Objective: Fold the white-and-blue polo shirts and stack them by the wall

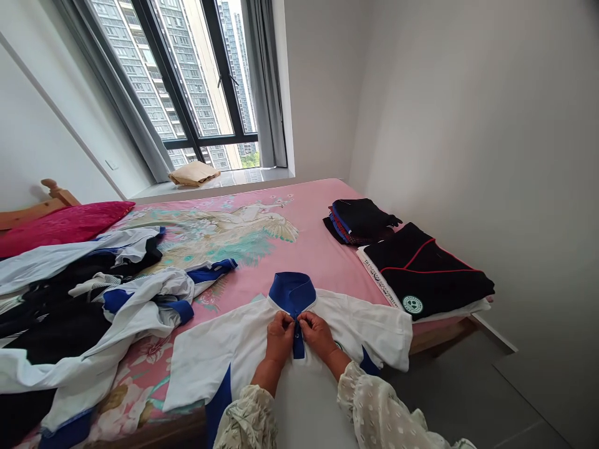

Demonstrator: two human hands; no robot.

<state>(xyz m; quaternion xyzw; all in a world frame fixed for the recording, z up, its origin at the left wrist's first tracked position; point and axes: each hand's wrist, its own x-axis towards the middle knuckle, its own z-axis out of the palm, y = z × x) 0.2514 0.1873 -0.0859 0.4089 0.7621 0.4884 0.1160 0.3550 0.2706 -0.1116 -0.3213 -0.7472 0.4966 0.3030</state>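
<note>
A white short-sleeved shirt with blue panels (306,390) lies spread at the near middle edge of a bed with a pink floral sheet (316,249), its blue fold-over collar (292,290) toward the far side. The left hand (279,338) and right hand (319,337) are closed at the fingertips, pinching the top of its blue front placket (299,350) just below the collar, close beside each other. To the left lies a loose heap of white, blue and black clothes (70,330), near a crimson pillow (70,226). On the right, a folded black garment with red piping (428,274) lies nearer than a stack of dark folded clothes (365,218).
</note>
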